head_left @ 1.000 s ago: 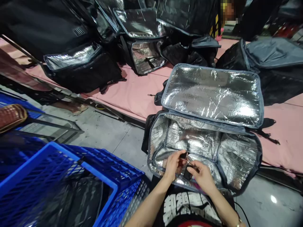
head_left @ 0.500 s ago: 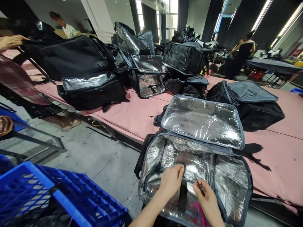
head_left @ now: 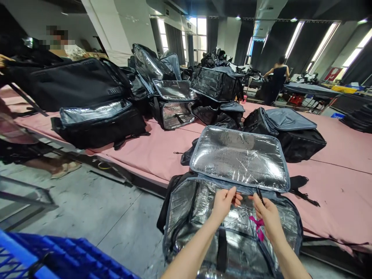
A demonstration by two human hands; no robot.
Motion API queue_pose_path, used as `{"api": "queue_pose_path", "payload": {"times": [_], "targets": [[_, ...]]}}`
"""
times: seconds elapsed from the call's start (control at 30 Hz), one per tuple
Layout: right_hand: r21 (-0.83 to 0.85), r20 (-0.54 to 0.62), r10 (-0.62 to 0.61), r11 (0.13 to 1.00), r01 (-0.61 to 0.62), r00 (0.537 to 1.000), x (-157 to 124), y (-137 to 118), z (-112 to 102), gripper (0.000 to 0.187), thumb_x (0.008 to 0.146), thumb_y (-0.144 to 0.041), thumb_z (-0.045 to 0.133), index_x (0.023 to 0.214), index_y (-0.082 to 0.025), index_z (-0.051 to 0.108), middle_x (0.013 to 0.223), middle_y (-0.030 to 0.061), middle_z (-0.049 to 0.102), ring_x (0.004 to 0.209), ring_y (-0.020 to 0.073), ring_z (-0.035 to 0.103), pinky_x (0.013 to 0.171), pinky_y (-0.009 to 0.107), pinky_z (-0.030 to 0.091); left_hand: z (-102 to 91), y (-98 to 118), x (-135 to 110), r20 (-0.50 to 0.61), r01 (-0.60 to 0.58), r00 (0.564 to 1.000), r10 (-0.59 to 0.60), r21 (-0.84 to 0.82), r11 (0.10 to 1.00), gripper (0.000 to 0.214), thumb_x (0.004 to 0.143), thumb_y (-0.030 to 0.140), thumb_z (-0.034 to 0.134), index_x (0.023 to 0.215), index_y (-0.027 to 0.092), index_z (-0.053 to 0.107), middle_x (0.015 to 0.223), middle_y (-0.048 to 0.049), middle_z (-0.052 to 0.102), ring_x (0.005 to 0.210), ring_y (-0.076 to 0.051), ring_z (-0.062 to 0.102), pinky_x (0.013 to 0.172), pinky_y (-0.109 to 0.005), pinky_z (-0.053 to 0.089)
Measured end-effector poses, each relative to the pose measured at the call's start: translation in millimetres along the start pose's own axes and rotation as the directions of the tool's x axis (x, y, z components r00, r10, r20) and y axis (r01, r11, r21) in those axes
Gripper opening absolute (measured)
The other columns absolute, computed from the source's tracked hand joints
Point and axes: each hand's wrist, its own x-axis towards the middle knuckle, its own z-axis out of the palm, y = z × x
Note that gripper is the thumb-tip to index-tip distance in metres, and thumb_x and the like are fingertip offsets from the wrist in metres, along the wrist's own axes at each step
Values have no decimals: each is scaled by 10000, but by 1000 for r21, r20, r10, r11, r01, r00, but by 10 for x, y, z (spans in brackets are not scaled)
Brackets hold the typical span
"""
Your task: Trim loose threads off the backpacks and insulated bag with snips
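Observation:
An insulated bag (head_left: pixel 296 224) with silver foil lining and grey piping lies open in front of me. Its foil-faced lid (head_left: pixel 238 157) is folded back onto the table. My left hand (head_left: pixel 225 203) is over the bag's inside, close to the lid seam, thumb and fingers pinched together; whatever they pinch is too small to see. Just to the right, my right hand (head_left: pixel 266 213) grips small black thread snips (head_left: pixel 259 194), their tips pointing up toward the lid's lower edge. A magenta ribbon (head_left: pixel 258 228) dangles below that hand. A black strap (head_left: pixel 221 248) runs down the bag's front panel.
Several black foil-lined bags (head_left: pixel 99 126) stand along the pink-covered table (head_left: pixel 136 155). A blue plastic crate (head_left: pixel 72 255) is on the floor at lower left. One person (head_left: pixel 14 128) stands at the left edge; another (head_left: pixel 277 81) is far back on the right.
Both hands have moved up from the bag's front edge to near the lid seam. The magenta ribbon now hangs in clearer view. My view has tilted up and shifted right.

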Motion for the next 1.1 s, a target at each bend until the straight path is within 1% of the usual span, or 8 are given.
{"api": "queue_pose_path", "payload": {"times": [0.1, 0.27, 0.37, 0.47, 0.53, 0.63, 0.87, 1.1], "targets": [[105, -84, 38, 994, -30, 996, -7, 102, 73, 643, 498, -647, 744, 759, -85, 572, 469, -99, 236, 427, 26, 165, 409, 187, 109, -19, -81, -111, -19, -17, 1000, 17, 3, 1000, 576, 701, 632, 569, 620, 70, 667, 565, -96, 633, 468, -103, 525, 505, -220, 430], [207, -22, -29, 978, 33, 999, -69, 157, 122, 555, 594, -599, 719, 788, -107, 551, 479, -106, 211, 430, 33, 164, 403, 182, 153, -4, -71, -128, -70, -9, 998, 6, -48, 999, 531, 653, 602, 640, 639, 71, 661, 578, -87, 640, 460, -94, 519, 478, -208, 415], [-1, -11, -128, 992, 128, 992, -147, 160, 55, 527, 694, -597, 632, 902, -117, 564, 526, -59, 359, 447, 73, 322, 417, 195, 267, -5, -54, -111, -76, -4, 997, 1, -49, 999, 504, 640, 580, 665, 630, 76, 659, 568, -75, 634, 454, -93, 519, 470, -203, 408], [-321, -14, -310, 902, 290, 950, -281, 156, -23, 442, 804, -546, 515, 1028, -166, 526, 814, 49, 591, 726, 163, 564, 596, 241, 442, -12, -65, -101, -81, -6, 997, 3, -35, 999, 470, 647, 547, 676, 624, 78, 663, 559, -69, 630, 456, -92, 519, 479, -201, 409], [-488, 7, -370, 810, 326, 929, -375, 133, -50, 394, 840, -519, 463, 1047, -185, 504, 897, 63, 617, 775, 172, 592, 650, 256, 462, -18, -90, -96, -89, -16, 996, 13, -29, 999, 452, 648, 530, 683, 617, 80, 662, 558, -68, 630, 457, -91, 517, 483, -201, 407], [-643, 34, -395, 695, 323, 918, -472, 65, -54, 369, 845, -526, 446, 997, -199, 526, 734, 16, 601, 588, 149, 569, 560, 248, 438, -31, -133, -92, -85, -28, 996, 26, -19, 999, 446, 656, 525, 679, 614, 81, 661, 571, -74, 635, 462, -96, 518, 492, -208, 412], [-753, 62, -462, 560, 345, 885, -477, -37, -21, 308, 881, -483, 415, 977, -217, 536, 623, -35, 557, 474, 118, 509, 503, 223, 403, -54, -151, -106, -63, -34, 997, 35, 22, 999, 434, 686, 519, 660, 627, 89, 670, 575, -66, 634, 496, -105, 533, 525, -212, 431], [-750, 31, -526, 550, 368, 850, -434, 52, -123, 291, 888, -459, 420, 975, -204, 532, 698, -16, 607, 527, 119, 553, 530, 218, 425, -70, -161, -118, -55, -37, 998, 38, 33, 999, 465, 688, 546, 645, 634, 85, 667, 617, -78, 650, 500, -103, 533, 516, -214, 430]]}}
